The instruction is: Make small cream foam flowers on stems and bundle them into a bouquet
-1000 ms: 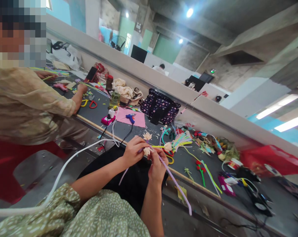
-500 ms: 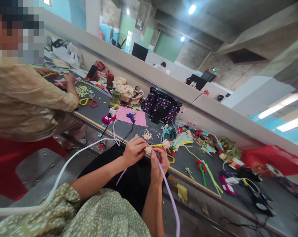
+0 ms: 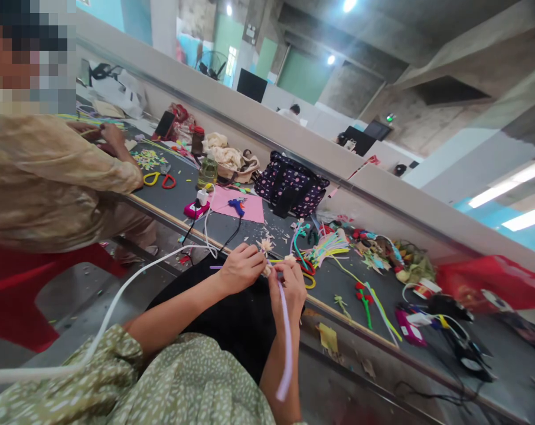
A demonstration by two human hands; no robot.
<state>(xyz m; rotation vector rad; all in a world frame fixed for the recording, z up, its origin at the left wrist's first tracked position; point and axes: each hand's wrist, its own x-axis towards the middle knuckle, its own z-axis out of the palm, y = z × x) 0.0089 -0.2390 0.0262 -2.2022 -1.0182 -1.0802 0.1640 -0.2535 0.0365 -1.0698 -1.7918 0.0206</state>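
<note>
My left hand and my right hand are close together over the table's front edge, fingers pinched on a purple pipe cleaner. Its long end hangs down past my right wrist, while a short purple end pokes out left of my left hand. Small cream flowers cluster at my fingertips: one cream flower stands above the left hand, another lies over the right. A yellow stem runs between them. My fingers partly hide where the stems meet. Yellow-and-red scissors lie just beyond my right hand.
A blue glue gun rests on a pink sheet. Behind are a dark patterned bag and a bundle of pipe cleaners. A white cable crosses at left. A co-worker sits left. Red-green pipe-cleaner flowers lie right.
The long purple end has swung left and now hangs along my right forearm. The short purple end has risen to point left. My hands have turned slightly, staying together.
</note>
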